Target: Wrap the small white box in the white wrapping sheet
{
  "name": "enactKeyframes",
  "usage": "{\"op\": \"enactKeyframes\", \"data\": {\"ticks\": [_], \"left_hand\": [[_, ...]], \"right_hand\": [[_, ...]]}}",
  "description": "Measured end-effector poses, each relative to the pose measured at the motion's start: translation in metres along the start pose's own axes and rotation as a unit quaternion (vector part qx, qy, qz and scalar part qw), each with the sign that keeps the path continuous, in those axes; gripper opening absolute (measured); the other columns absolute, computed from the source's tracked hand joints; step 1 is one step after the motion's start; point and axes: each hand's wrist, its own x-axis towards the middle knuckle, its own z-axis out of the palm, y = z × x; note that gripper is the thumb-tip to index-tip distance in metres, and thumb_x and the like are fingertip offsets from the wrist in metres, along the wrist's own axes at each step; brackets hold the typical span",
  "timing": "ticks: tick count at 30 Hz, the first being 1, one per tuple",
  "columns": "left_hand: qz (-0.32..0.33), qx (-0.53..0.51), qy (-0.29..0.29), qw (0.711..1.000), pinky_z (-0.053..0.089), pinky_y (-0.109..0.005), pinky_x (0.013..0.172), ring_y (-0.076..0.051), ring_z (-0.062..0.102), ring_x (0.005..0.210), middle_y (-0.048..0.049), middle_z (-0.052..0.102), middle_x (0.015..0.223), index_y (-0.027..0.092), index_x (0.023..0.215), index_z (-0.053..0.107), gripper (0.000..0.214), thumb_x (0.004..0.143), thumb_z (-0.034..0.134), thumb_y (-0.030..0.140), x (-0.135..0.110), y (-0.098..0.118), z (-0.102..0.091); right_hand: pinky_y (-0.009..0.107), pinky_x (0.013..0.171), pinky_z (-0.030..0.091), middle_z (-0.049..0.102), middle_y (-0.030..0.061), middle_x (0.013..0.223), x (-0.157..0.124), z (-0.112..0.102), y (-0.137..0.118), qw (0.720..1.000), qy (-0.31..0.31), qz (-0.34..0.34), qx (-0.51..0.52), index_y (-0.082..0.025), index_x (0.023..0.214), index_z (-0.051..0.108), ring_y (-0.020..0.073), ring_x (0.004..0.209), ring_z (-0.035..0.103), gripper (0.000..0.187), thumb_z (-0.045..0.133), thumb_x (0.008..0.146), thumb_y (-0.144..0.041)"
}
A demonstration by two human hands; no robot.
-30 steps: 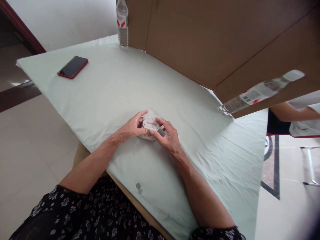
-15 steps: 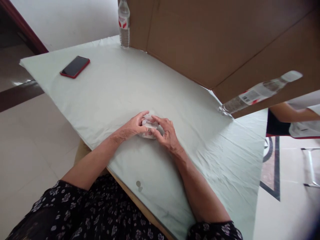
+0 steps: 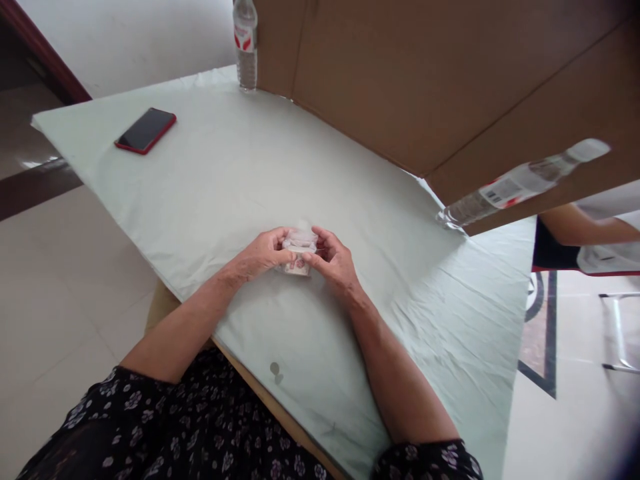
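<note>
My left hand (image 3: 260, 257) and my right hand (image 3: 334, 263) meet over the middle of the table (image 3: 210, 173), which wears a pale green cloth. Both pinch a small, whitish, see-through item (image 3: 299, 252) between their fingertips, held just above the cloth. I cannot make out what the item is; my fingers cover most of it. The left hand grips its left side, the right hand its right side.
A red-cased phone (image 3: 145, 131) lies at the far left of the table. A water bottle (image 3: 245, 41) stands at the back by a large cardboard panel (image 3: 425, 80). A second bottle (image 3: 520, 183) rests against the cardboard on the right. Another person's arm (image 3: 580, 227) shows at the right edge.
Both hands have closed in tighter on the small item and turned it between the fingertips, lifting it slightly. The hands stay at the same spot on the table.
</note>
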Motion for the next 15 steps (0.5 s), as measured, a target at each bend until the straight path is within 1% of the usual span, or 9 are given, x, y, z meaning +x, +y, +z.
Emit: {"op": "enactKeyframes", "data": {"ticks": [3, 6, 11, 13, 15], "left_hand": [[0.000, 0.003, 0.005, 1.000, 0.052, -0.031, 0.084, -0.020, 0.069, 0.096, -0.0086, 0.073, 0.108, 0.013, 0.121, 0.064, 0.055, 0.068, 0.073, 0.024, 0.0004, -0.0011, -0.0012], [-0.001, -0.005, 0.005, 1.000, 0.052, -0.031, 0.084, -0.019, 0.068, 0.095, -0.0080, 0.073, 0.109, 0.014, 0.124, 0.063, 0.056, 0.070, 0.074, 0.023, 0.0005, -0.0031, -0.0031], [-0.001, 0.005, -0.010, 1.000, 0.051, -0.031, 0.085, -0.020, 0.068, 0.098, -0.0080, 0.073, 0.110, 0.015, 0.126, 0.064, 0.053, 0.075, 0.075, 0.027, -0.0001, -0.0043, -0.0055], [0.007, 0.020, -0.007, 1.000, 0.051, -0.031, 0.085, -0.020, 0.068, 0.098, -0.0078, 0.072, 0.109, 0.015, 0.126, 0.064, 0.051, 0.077, 0.074, 0.028, -0.0002, -0.0042, -0.0066], [0.009, 0.031, -0.001, 0.999, 0.051, -0.031, 0.085, -0.020, 0.068, 0.099, -0.0078, 0.072, 0.109, 0.015, 0.126, 0.065, 0.051, 0.078, 0.074, 0.027, 0.0000, -0.0041, -0.0078]], "right_hand": [[0.034, 0.074, 0.055, 0.069, 0.0060, 0.101, 0.0015, 0.0014, 0.0019, 0.999, -0.005, 0.014, 0.033, -0.021, 0.132, 0.061, 0.0186, 0.084, 0.064, 0.084, 0.082, 0.064, -0.067], [0.033, 0.073, 0.053, 0.068, 0.0036, 0.094, 0.0021, 0.0024, 0.0032, 0.999, -0.003, 0.017, 0.039, -0.021, 0.129, 0.062, 0.0171, 0.079, 0.062, 0.081, 0.083, 0.064, -0.065], [0.036, 0.078, 0.054, 0.069, 0.0046, 0.097, 0.0028, 0.0026, 0.0038, 0.999, 0.007, 0.022, 0.046, -0.020, 0.127, 0.064, 0.0181, 0.082, 0.064, 0.078, 0.083, 0.065, -0.063], [0.037, 0.081, 0.054, 0.070, 0.0049, 0.097, 0.0044, 0.0024, 0.0027, 0.998, 0.002, 0.028, 0.058, -0.019, 0.125, 0.065, 0.0189, 0.085, 0.065, 0.074, 0.081, 0.067, -0.063], [0.037, 0.082, 0.054, 0.071, 0.0044, 0.095, 0.0072, 0.0030, -0.0007, 0.997, -0.004, 0.033, 0.066, -0.020, 0.119, 0.068, 0.0191, 0.085, 0.066, 0.065, 0.078, 0.071, -0.064]]}}
